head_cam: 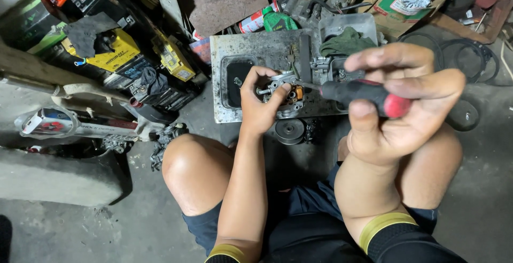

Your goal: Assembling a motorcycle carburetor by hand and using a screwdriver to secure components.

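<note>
Both hands are busy: our left hand (260, 104) curls closed around a small metal carburetor (283, 93) over the grimy metal tray (224, 54), while our right hand (406, 102) grips a red-and-black screwdriver (368, 95), tip meeting the carburetor.
</note>
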